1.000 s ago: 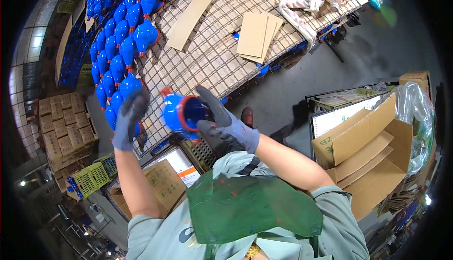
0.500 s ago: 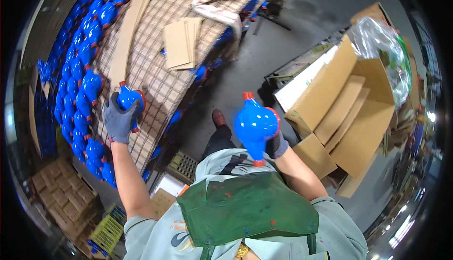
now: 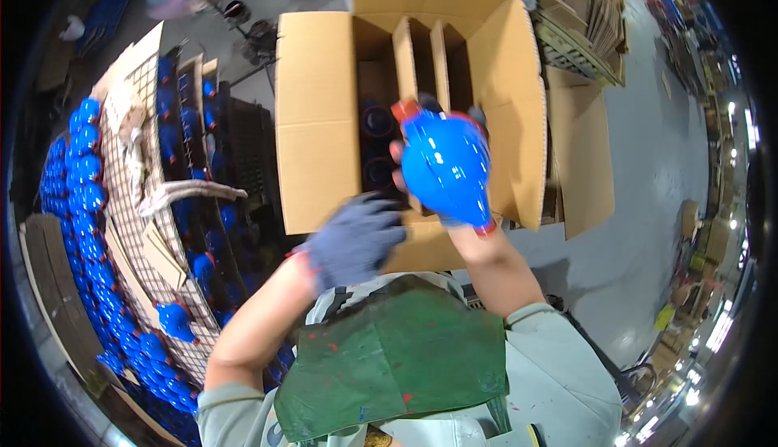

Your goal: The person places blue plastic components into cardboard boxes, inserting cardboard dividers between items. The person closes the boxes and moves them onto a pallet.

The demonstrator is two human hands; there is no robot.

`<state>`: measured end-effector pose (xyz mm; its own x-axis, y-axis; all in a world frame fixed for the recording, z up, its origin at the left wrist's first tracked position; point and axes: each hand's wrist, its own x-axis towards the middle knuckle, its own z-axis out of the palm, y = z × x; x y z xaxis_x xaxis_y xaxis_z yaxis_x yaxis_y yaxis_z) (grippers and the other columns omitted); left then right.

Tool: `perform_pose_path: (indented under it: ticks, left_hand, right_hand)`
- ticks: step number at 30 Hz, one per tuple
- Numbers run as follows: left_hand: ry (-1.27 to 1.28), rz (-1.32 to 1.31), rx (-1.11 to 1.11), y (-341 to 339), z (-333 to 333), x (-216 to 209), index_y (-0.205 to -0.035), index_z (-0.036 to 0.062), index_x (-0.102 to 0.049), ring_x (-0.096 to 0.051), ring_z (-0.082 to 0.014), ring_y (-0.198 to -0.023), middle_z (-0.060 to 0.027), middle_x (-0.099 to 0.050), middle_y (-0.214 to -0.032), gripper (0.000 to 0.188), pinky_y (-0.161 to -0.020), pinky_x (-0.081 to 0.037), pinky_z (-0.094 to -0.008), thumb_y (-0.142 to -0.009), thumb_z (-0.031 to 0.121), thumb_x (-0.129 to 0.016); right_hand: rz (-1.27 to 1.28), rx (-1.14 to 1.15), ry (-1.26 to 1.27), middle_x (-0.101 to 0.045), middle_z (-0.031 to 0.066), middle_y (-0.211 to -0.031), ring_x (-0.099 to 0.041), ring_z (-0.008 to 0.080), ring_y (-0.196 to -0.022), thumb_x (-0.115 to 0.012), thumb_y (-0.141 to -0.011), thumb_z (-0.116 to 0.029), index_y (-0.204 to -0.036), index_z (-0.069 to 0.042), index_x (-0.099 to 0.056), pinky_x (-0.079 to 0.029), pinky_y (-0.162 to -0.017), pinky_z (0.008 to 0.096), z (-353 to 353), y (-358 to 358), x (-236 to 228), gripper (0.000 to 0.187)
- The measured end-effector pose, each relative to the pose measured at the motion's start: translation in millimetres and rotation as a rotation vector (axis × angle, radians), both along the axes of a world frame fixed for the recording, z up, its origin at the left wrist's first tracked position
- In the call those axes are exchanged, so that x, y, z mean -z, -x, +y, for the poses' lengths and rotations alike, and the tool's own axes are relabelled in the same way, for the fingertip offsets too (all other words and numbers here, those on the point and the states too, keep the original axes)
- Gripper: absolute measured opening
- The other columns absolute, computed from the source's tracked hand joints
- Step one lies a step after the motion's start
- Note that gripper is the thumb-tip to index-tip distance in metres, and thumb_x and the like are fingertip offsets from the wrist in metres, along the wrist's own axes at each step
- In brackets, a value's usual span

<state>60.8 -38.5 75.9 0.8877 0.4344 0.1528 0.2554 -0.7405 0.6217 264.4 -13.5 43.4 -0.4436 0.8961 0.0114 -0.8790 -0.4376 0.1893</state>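
Head view: right hand (image 3: 398,153) clasps the glossy blue fitting (image 3: 446,165) from beneath, grasp mostly hidden, above the carton (image 3: 519,139) with dividers (image 3: 404,58); slick finish could slip, red spout (image 3: 403,111) could catch cardboard. Left hand (image 3: 356,240), blurred, loosely spread, apparently empty near the carton's near-left edge.

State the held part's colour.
The held part is blue with red ends, clearest in the head view.

At nine o'clock stands a mesh table (image 3: 115,175); on it lie many blue parts (image 3: 89,197), some cards (image 3: 164,256) and one cloth (image 3: 194,191).
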Motion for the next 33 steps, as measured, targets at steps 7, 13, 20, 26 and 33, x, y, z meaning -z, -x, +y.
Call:
perform_pose_path:
  ticks: [7,13,20,26,33]
  left_hand:
    - [0.005,1.28,0.315,-172.7,78.1,126.9,-0.099,0.0159,-0.073,-0.062,-0.0275,-0.103,-0.0107,-0.068,-0.11,0.019,-0.087,-0.052,-0.0444,-0.082,0.019,-0.063]
    - [-0.009,1.094,0.213,-182.2,93.7,236.3,-0.107,0.0137,-0.07,-0.062,-0.0272,-0.107,-0.0117,-0.068,-0.113,0.026,-0.09,-0.05,-0.0423,-0.087,0.023,-0.058]
    - [0.122,0.701,0.259,-128.7,53.3,147.8,-0.117,0.0111,-0.068,-0.062,-0.0269,-0.112,-0.013,-0.067,-0.115,0.034,-0.093,-0.049,-0.0398,-0.092,0.027,-0.053]
    - [-0.164,0.183,-0.873,142.0,-6.1,5.9,-0.108,0.0043,-0.064,-0.06,-0.0375,-0.102,-0.0144,-0.064,-0.108,0.034,-0.094,-0.046,-0.0504,-0.076,0.015,-0.067]
    - [0.37,0.442,-2.153,441.4,-238.4,36.7,-0.146,0.0026,-0.036,-0.051,-0.0354,-0.125,-0.0221,-0.051,-0.137,0.099,-0.104,-0.042,-0.0432,-0.071,0.045,-0.085]
  right_hand:
    - [-0.338,0.178,0.212,-0.063,0.0152,-0.123,-0.062,0.0282,-0.112,-0.054,-0.095,-0.051,-0.134,-0.001,-0.053,-0.051,-0.096,0.0396,93.8,-62.3,57.2,0.064]
    - [-2.081,0.763,-0.165,-0.062,0.0128,-0.113,-0.06,0.0268,-0.101,-0.082,-0.071,-0.023,-0.114,-0.008,-0.066,-0.05,-0.09,0.0387,111.3,-76.2,124.5,0.048]
    - [-2.927,-0.388,-0.786,-0.053,0.0199,-0.13,-0.051,0.0388,-0.119,-0.054,-0.088,-0.011,-0.139,-0.02,-0.054,-0.048,-0.098,0.0483,102.0,-21.0,242.9,0.051]
    - [-1.763,0.015,0.302,-0.056,0.0115,-0.135,-0.052,0.0267,-0.122,-0.044,-0.101,-0.018,-0.141,-0.006,-0.05,-0.042,-0.104,0.0382,90.7,-95.9,302.1,0.042]
    - [-2.02,0.483,-0.352,-0.053,0.0109,-0.141,-0.048,0.0206,-0.131,-0.055,-0.1,-0.011,-0.143,0.002,-0.045,-0.036,-0.11,0.0339,39.7,30.1,96.5,0.046]
